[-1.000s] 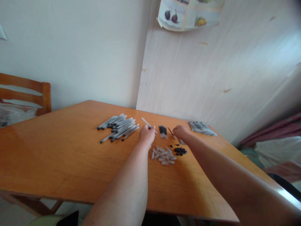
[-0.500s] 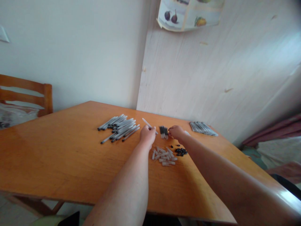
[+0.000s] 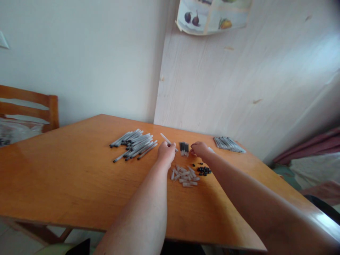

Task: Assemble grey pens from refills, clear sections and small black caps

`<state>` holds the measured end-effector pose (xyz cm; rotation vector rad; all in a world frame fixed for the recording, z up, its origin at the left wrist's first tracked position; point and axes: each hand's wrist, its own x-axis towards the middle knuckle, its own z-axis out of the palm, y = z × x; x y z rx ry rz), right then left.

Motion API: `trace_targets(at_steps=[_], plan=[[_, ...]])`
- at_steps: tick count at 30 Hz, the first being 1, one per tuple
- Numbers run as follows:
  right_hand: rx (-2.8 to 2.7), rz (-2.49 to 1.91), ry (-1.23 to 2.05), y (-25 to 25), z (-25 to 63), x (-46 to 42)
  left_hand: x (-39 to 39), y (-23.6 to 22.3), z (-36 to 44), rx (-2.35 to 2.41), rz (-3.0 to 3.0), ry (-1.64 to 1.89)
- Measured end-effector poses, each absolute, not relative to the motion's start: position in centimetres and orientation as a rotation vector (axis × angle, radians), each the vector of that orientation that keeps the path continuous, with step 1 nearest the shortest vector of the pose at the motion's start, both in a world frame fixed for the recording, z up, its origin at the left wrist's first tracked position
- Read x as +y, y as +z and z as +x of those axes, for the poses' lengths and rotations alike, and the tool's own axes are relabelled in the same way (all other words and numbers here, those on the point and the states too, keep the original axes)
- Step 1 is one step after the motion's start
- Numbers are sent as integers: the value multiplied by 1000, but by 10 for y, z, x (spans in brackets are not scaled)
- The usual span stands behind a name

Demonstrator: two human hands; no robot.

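A pale pen barrel (image 3: 164,137) sits pinched in the left hand (image 3: 166,153), slanting past its fingertips. The right hand (image 3: 199,148) curls its fingers just right of a row of dark refills (image 3: 183,148); whether it grips anything, I cannot tell. Left of the left hand, a pile of black-ended pens (image 3: 136,143) looks at least partly assembled. Loose translucent caps (image 3: 185,175) and black plugs (image 3: 204,171), nearer the body than the hands, seem unused, as does the refill row. Beyond the right hand lies a flat bundle (image 3: 228,144). The tabletop (image 3: 79,184) stretches widest leftward; its far edge runs beyond both hands, near the wall panel (image 3: 207,88).
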<state>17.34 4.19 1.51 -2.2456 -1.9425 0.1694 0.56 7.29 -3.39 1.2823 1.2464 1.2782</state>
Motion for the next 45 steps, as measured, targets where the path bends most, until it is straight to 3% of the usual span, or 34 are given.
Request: trace_targets(at_steps=[7,13,20,26,36,45], plan=[[-1764,-2175,186,15,169,37,72,-33,6,1220,1323,1276],[-1744,-1765,273,12,142,24,68,-28,6,1130,1323,1266],[-1821,-1577,312,11,128,11,64,-25,4,955,1304,1224],[-1694,-1675,320,11,148,3,60,-21,2,948,1327,1195],[-1190,-1836,163,9,255,-15,57,-15,-2,1069,1252,1176],[-1299,-2046,-1,-5,275,-25,62,-18,-7,1081,1284,1166]])
